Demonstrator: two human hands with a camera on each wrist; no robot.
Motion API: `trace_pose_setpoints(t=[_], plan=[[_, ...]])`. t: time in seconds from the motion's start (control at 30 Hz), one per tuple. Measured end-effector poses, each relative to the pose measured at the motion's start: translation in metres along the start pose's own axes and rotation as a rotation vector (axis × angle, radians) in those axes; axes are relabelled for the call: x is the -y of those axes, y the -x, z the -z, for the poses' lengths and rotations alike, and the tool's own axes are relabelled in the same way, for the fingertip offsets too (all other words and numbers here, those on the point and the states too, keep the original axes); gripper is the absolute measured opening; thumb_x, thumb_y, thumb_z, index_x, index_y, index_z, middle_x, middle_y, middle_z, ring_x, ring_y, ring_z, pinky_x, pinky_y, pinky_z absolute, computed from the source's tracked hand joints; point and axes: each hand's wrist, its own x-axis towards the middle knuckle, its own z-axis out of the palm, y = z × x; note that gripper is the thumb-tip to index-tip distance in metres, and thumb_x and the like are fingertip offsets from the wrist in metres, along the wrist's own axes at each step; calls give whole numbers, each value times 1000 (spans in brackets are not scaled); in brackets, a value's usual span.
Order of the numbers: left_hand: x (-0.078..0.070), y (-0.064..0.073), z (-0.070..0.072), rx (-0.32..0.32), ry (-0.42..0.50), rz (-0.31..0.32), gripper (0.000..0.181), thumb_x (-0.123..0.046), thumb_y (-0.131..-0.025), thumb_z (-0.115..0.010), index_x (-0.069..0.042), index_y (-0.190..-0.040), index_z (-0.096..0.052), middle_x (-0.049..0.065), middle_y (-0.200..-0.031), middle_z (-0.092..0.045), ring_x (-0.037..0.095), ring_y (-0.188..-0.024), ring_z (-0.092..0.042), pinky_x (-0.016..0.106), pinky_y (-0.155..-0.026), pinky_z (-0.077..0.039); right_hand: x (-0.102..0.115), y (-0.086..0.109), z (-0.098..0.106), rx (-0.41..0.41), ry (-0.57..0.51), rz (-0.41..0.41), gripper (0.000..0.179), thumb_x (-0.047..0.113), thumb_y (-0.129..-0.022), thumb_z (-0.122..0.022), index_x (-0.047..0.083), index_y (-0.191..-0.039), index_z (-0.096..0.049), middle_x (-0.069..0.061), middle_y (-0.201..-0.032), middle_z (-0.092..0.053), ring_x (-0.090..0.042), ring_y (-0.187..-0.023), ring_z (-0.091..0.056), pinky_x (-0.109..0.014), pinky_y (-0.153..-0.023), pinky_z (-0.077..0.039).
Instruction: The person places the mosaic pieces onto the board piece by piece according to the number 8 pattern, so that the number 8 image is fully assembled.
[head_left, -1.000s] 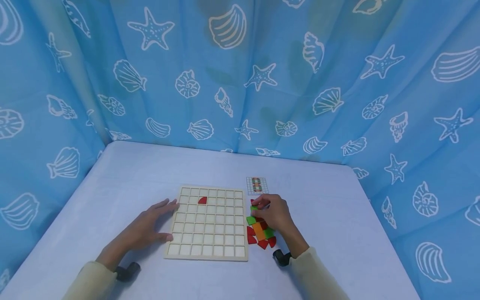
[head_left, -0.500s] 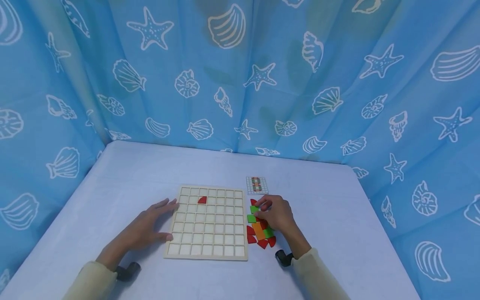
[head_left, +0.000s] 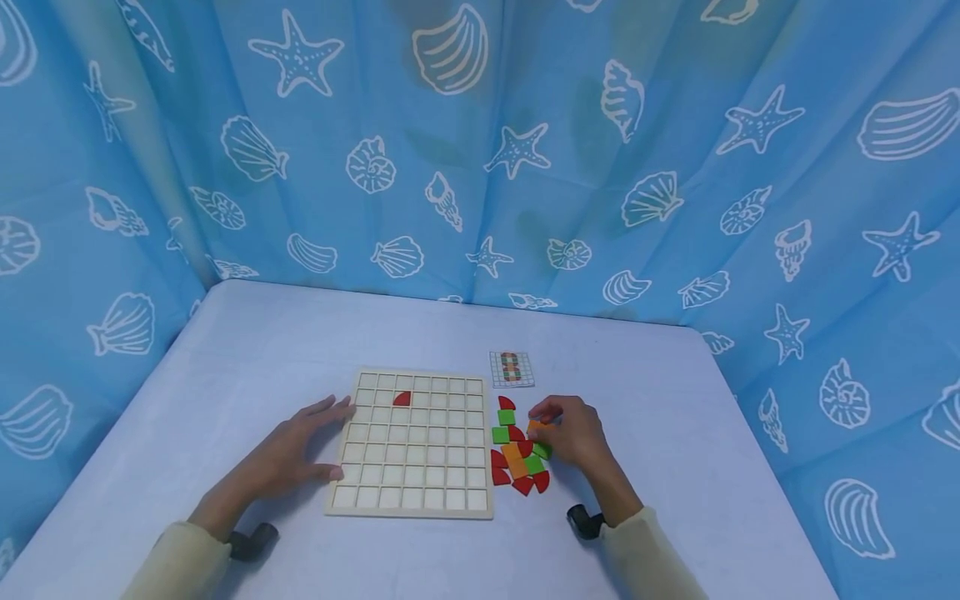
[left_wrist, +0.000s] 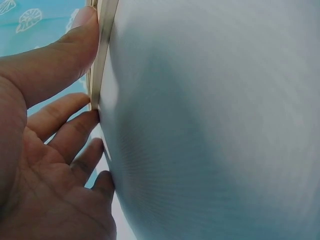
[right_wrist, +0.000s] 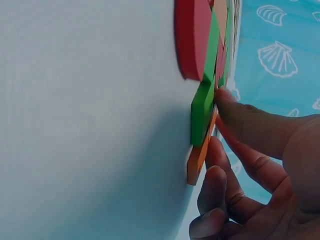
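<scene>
A pale wooden grid board (head_left: 408, 515) lies flat on the table, with one red quarter-round tile (head_left: 402, 399) in a cell of its second row. My left hand (head_left: 288, 450) rests against the board's left edge, fingers spread and thumb apart; the left wrist view shows fingertips touching its side. Right of the board is a loose cluster of red, green and orange tiles (head_left: 515, 460). At its right side my right hand (head_left: 576, 432) pinches an orange tile (head_left: 536, 426) between thumb and fingers. In the right wrist view a green tile (right_wrist: 202, 112) borders this orange one, low on the tabletop.
A small pattern card (head_left: 512, 368) lies beyond the tiles, printed with a coloured figure on a grid. Black wrist mounts (head_left: 253, 542) are on both wrists. A blue curtain (head_left: 480, 150) with shells and starfish hangs around the white table (head_left: 300, 333).
My right hand has moved right, off the upper tiles, and an orange tile now shows at its fingertips. The green and red tiles beneath are uncovered. My left hand stays at the board.
</scene>
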Motion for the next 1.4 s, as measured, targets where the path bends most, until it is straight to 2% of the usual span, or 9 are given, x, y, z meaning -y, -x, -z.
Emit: trace_pose_setpoints(t=[0.17, 0.37, 0.57, 0.83, 0.97, 1.2, 1.4], plan=[[1, 1, 0, -6, 4, -4, 96, -28, -78, -94, -14, -161, -47, 17, -171, -38, 52, -158, -28, 74, -122, -31, -2, 1, 3, -4, 4, 2, 20, 13, -86, -89, 14, -102, -77, -5, -99, -69, -23, -97, -60, -26, -67, -57], [1, 1, 0, -10, 7, -9, 95, -30, -79, -93, -15, -161, -47, 16, -171, -38, 52, -158, -28, 75, -122, -30, -2, 0, 5, 11, 4, 5, 23, 12, -86, -89, 12, -99, -70, -6, -89, -65, -21, -85, -60, -25, -63, -55], [0, 1, 0, -2, 10, 1, 95, -30, -80, -93, -16, -161, -46, 15, -172, -38, 51, -159, -28, 75, -122, -30, 0, 0, 6, 31, 65, -14, 26, 14, -86, -89, 13, -105, -72, -7, -90, -64, -21, -83, -60, -26, -63, -54], [-1, 2, 1, 4, 10, 3, 95, -29, -80, -93, -16, -162, -46, 15, -172, -37, 51, -159, -28, 74, -122, -30, 3, 4, 8, 62, 103, 24, 28, 14, -85, -89, 12, -102, -67, -7, -89, -63, -21, -81, -58, -27, -63, -53], [0, 1, 1, 11, 14, 5, 95, -28, -80, -93, -16, -162, -45, 15, -172, -37, 51, -159, -27, 74, -123, -30, 7, 4, 9, 77, 79, 36, 27, 12, -87, -88, 14, -103, -65, -7, -87, -63, -21, -79, -59, -27, -61, -53], [1, 0, 1, 14, 13, 13, 96, -28, -80, -93, -18, -163, -44, 15, -173, -35, 51, -159, -27, 74, -123, -30, 15, 1, 3, 47, 18, 93, 23, 15, -87, -88, 19, -104, -73, -6, -98, -68, -23, -95, -61, -27, -62, -58], [2, 1, 1, 13, 18, 15, 97, -28, -79, -93, -19, -163, -45, 16, -173, -35, 52, -159, -27, 75, -122, -31, 28, 1, -8, 36, -41, 125, 21, 16, -90, -87, 18, -102, -70, -5, -98, -72, -23, -89, -65, -28, -61, -60]])
